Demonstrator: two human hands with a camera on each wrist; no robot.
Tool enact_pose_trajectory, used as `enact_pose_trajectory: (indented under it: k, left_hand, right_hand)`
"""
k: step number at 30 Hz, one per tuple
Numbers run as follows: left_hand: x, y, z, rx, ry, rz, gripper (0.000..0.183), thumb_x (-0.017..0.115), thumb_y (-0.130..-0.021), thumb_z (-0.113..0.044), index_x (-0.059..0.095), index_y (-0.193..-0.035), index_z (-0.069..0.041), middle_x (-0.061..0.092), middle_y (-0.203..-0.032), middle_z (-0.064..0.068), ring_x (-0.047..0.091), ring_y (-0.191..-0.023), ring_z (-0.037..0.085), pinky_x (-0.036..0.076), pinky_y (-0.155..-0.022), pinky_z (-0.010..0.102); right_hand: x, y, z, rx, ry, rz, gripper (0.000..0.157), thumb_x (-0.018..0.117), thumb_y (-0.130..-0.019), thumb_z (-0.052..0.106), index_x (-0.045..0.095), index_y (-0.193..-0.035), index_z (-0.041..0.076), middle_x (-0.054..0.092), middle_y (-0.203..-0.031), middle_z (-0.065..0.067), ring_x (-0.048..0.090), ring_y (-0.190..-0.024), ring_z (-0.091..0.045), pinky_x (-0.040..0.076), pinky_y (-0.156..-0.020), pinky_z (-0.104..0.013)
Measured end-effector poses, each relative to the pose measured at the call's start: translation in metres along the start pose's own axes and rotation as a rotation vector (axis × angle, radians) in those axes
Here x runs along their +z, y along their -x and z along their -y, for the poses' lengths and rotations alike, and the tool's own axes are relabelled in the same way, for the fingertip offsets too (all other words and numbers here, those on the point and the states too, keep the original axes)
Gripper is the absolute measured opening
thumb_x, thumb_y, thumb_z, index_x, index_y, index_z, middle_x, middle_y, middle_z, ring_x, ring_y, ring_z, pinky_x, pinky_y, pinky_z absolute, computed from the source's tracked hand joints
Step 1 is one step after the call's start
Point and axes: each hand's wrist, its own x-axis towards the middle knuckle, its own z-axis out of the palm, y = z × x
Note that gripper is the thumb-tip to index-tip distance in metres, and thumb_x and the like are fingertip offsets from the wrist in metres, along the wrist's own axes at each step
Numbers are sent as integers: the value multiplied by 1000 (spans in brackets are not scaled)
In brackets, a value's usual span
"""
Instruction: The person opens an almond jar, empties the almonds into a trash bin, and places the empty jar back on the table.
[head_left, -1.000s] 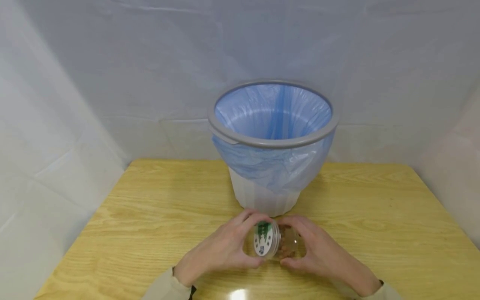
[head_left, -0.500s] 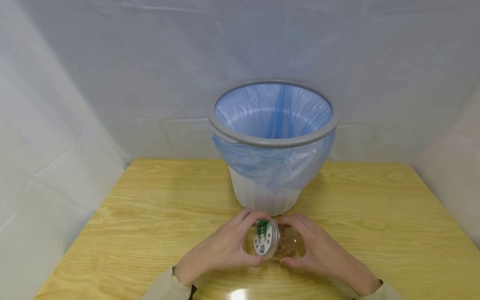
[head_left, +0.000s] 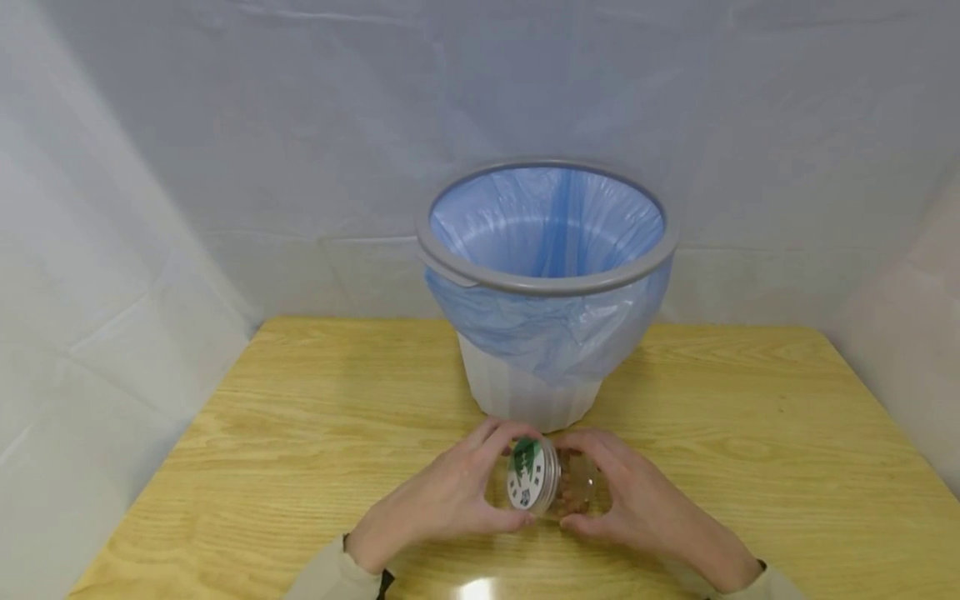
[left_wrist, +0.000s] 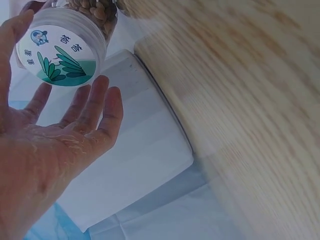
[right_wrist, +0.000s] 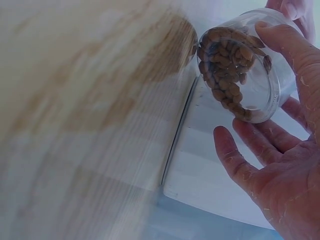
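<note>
A clear plastic jar (head_left: 575,482) with brown, nut-like pieces inside lies on its side just in front of the bin, its lid end turned left. The screw lid (head_left: 527,475) bears a white and green label, plain in the left wrist view too. My left hand (head_left: 455,483) holds the lid end between thumb and fingers. At the other end my right hand (head_left: 645,500) grips the jar's body, thumb on the near side and fingers on the far side. In the right wrist view the nut-like pieces (right_wrist: 227,70) rest along the jar's lower wall.
Right behind the hands stands a white ribbed bin (head_left: 525,396) with a grey rim (head_left: 551,286) and a blue liner bag (head_left: 547,333) folded over it. The wooden table (head_left: 315,417) spreads to both sides. White sheeting (head_left: 315,150) hangs behind and beside it.
</note>
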Motion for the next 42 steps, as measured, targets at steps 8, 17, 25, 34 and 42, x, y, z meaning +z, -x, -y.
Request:
enact_pose_trajectory:
  k: [8,17,25,34,42]
  left_hand:
    - [0,0,3,99,-40,-33,80,73,-74,-48,32,-140,-32,43,-131,-7,50,-115,9,48,-96,31]
    - [-1,-2,5,197,-112,-76,86,80,-66,-40,36,-139,-36,39,-138,-9,43,-124,7,45,-102,31]
    - [0,-3,9,313,-124,-105,82,82,-63,-32,43,-135,-32,42,-139,2,48,-122,16,48,-98,37]
    - [3,-3,10,328,-122,-111,76,79,-67,-26,44,-133,-32,41,-139,-1,47,-122,15,48,-96,40]
    - [3,-4,11,320,-105,-105,74,79,-68,-26,45,-133,-32,42,-139,1,46,-124,15,46,-100,39]
  right_hand:
    - [0,0,2,35,-7,1,77,83,-66,40,43,-132,33,47,-128,21,50,-118,-1,49,-95,-30]
    - [1,1,1,29,9,-13,79,84,-65,39,43,-133,33,49,-129,19,51,-118,-4,50,-95,-31]
    - [-1,0,1,17,7,2,78,82,-68,39,41,-134,31,49,-129,17,50,-118,-5,49,-95,-32]
    - [0,1,0,13,-3,-2,77,82,-67,39,43,-133,30,49,-129,18,51,-118,-5,50,-94,-31]
    - [0,1,1,25,-4,-11,78,83,-67,39,43,-133,31,48,-129,19,51,-118,-4,50,-94,-31]
